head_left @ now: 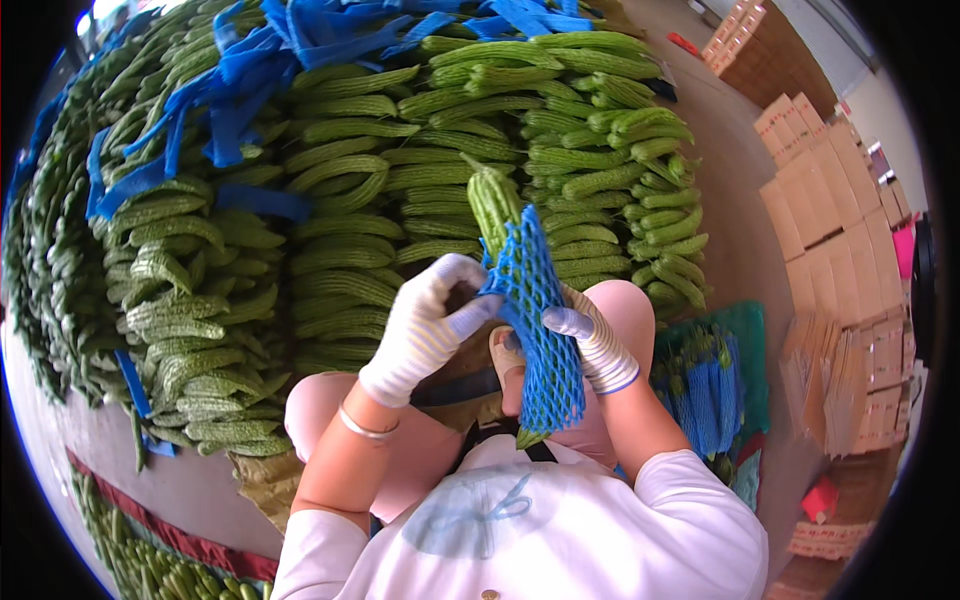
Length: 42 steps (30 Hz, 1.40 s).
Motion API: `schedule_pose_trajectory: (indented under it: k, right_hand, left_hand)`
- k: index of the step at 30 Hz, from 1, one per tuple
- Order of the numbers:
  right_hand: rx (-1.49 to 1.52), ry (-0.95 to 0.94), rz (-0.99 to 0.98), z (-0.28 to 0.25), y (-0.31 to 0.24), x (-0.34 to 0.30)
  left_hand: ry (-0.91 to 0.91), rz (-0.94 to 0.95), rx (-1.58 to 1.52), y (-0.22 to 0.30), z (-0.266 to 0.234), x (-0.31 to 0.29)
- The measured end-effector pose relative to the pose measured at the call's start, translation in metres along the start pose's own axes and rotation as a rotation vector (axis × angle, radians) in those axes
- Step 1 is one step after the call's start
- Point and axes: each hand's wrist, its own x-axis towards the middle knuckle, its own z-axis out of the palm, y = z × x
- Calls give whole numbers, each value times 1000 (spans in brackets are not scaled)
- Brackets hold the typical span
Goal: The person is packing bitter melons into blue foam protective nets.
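Note:
A green bitter melon [493,203] stands tilted in front of me, its upper end bare and the rest inside a blue foam net sleeve [545,335]. Its lower tip pokes out below the net, close to my shirt. My left hand [425,325], in a striped knit glove, pinches the sleeve's upper left edge between thumb and fingers. On the other side, my gloved right hand [597,345] grips the netted melon, thumb pressed on the net and the other fingers hidden behind.
Rows of bare bitter melons [340,240] are piled ahead and to the left, with flat blue net sleeves [330,30] strewn on top. Netted melons [705,385] lie by my right knee on green cloth [752,335]. Cardboard boxes [835,220] stand along the right.

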Motion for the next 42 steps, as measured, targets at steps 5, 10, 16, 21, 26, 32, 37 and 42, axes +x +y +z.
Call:
schedule_pose_trajectory:
  k: [5,10,16,21,26,32,37,42]
  right_hand:
    - [61,68,-49,-11,5,-18]
    - [117,32,-77,-27,19,-33]
    - [-79,60,-190,-61,-13,-75]
    - [-204,529,-286,-124,-45,-228]
    - [-438,1174,-35,-184,3,-421]
    - [-560,1566,589,-243,144,-540]
    - [-668,1725,595,-265,184,-532]
    - [-779,1684,1058,-285,203,-573]
  left_hand:
    - [230,71,-87,-3,-9,-18]
    - [138,189,62,-4,40,2]
    - [237,-46,40,1,37,7]
    - [326,-102,-243,-92,-87,27]
    - [381,-213,-197,-114,-114,43]
    - [256,-249,23,-110,-68,45]
    - [203,-276,176,-127,-83,45]
    - [225,-323,399,-136,-102,28]
